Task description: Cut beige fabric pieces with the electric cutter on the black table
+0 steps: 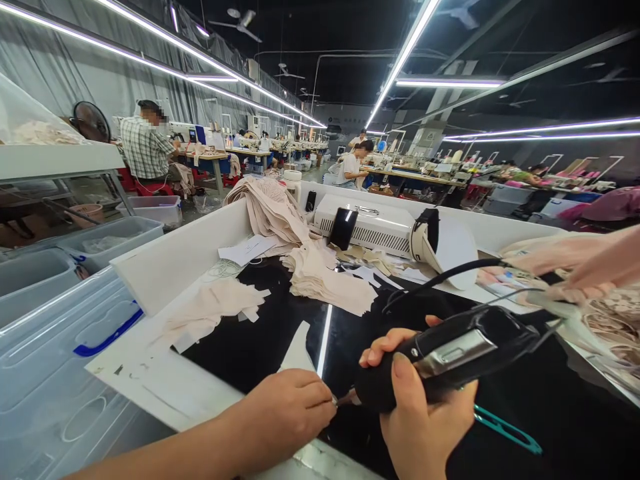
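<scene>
Two hands work at the near edge of the desk (165, 393). The right hand (425, 420) has its grip pressed together around one black corded tool (450, 353), whose metal tip points left, just above the glossy black surface. The left hand (287, 407) has its fingertips pinched at that tip; what they pinch is too small to tell. One teal-handled thread snip (505, 430) lies on the black surface just right of the right hand. Toward the far edge stands one white machine (373, 227), with one tall heap of beige fabric (273, 207) at its left end and one flatter stack of beige cut pieces (325, 273) in front of it. A looser scatter of pale pieces (210, 310) lies near the left edge, with one white paper slip (247, 249) beyond it. A low white wall (175, 260) rims the left side and the far side of the desk. The open black area lies between the stack and the hands; the right side is crowded by lace and pink fabric (590, 260), and the tool's cable (440, 273) arches over it. Three clear plastic bins (55, 333) sit off the left edge. Two seated people show clearly beyond, one in a checked shirt (145, 147) and one in white (350, 167).
</scene>
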Available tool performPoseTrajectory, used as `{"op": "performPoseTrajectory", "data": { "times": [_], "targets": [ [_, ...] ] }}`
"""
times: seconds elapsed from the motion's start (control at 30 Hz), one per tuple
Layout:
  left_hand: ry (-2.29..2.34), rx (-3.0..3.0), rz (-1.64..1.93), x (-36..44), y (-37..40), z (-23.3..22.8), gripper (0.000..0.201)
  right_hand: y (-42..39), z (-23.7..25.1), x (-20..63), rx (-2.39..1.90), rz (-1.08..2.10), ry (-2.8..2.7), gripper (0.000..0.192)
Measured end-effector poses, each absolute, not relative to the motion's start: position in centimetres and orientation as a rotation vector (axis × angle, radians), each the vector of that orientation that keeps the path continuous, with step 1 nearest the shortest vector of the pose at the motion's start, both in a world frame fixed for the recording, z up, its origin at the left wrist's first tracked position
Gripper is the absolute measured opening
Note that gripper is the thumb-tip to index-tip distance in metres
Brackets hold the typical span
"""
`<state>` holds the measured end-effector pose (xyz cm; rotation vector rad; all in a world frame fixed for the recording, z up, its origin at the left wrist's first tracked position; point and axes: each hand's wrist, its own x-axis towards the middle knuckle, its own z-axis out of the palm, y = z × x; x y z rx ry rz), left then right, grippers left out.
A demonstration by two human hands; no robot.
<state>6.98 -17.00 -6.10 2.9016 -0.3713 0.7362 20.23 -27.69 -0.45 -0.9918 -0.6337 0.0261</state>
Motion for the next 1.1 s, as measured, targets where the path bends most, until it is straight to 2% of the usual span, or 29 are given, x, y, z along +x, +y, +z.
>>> {"op": "performPoseTrajectory", "data": {
  "times": [0.63, 0.83, 1.1],
  "targets": [
    [-0.198, 2.902, 0.715, 5.5, -16.3, -5.4, 0.021, -27.7, 0.2, 19.6, -1.007, 0.014, -0.573, 0.047],
    [-0.093, 2.857, 0.734, 5.0, -16.3, -5.3, 0.016, -27.3, 0.8, 19.3, -0.988, 0.013, -0.528, 0.049],
    [-0.055, 2.824, 0.708, 5.0, -16.4, -5.4, 0.018, -26.3, 1.4, 19.8, -0.947, 0.052, -0.51, 0.053]
  ]
}}
